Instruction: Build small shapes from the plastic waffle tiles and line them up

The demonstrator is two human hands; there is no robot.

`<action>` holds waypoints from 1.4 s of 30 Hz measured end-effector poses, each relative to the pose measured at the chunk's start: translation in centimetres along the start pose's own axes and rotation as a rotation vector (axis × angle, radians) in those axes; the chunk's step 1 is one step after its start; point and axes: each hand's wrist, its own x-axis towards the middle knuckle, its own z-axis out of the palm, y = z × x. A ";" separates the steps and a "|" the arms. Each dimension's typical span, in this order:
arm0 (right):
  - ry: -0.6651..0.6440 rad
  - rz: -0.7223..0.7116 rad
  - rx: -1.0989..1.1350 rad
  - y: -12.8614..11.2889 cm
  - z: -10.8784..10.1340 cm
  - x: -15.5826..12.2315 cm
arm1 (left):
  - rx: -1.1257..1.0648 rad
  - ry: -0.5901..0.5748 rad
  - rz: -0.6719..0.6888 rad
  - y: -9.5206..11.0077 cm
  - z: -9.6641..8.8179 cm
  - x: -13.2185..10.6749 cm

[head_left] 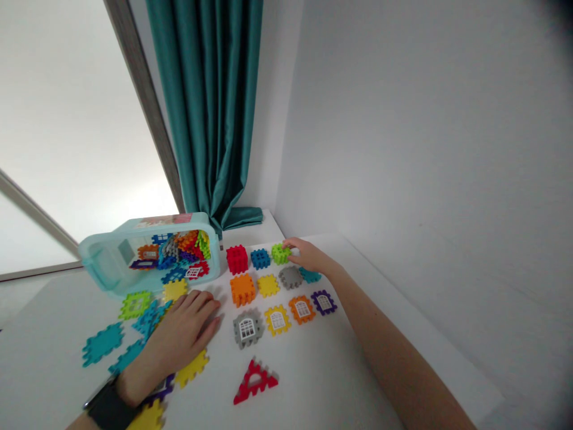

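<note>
My right hand (308,257) reaches to the back of the table, its fingers closed on the edge of a lime-green stack of notched building tiles (280,254). Left of that stack stand a blue stack (260,258) and a taller red stack (237,260). A grey tile (290,277) and a teal tile (310,275) lie just below my right hand. My left hand (190,325), a dark watch on its wrist, rests palm down with fingers stretched out, holding nothing. It partly covers loose teal and yellow tiles (192,368).
A light-blue plastic bin (147,227) lies on its side, with many coloured tiles inside. Orange tiles (243,289), a yellow tile (268,285) and several window tiles (278,320) form rows. A red triangle (255,382) lies nearer. A wall (425,179) borders the right.
</note>
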 end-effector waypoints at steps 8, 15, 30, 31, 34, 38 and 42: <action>-0.002 0.007 0.000 -0.1 0.0 0.1 | 0.000 0.003 0.013 0.0 0.0 0.1; -0.006 0.005 -0.002 -0.1 0.0 0.1 | 0.006 0.007 0.005 0.0 0.0 0.0; 0.013 -0.032 -0.048 -0.3 0.0 0.0 | -0.008 -0.009 -0.012 0.2 -0.1 0.0; 0.018 -0.041 -0.056 -0.4 -0.1 0.0 | -0.008 -0.008 -0.011 0.2 -0.1 0.0; 0.036 -0.060 -0.080 -0.9 -0.3 -0.1 | -0.004 -0.006 -0.003 0.1 -0.1 0.0; 0.039 -0.093 -0.126 -2.8 -0.4 -0.3 | 0.011 -0.012 -0.002 0.3 -0.3 0.1; 0.025 -0.160 -0.142 -6.3 0.1 -0.6 | 0.014 -0.015 -0.001 0.5 -0.6 0.2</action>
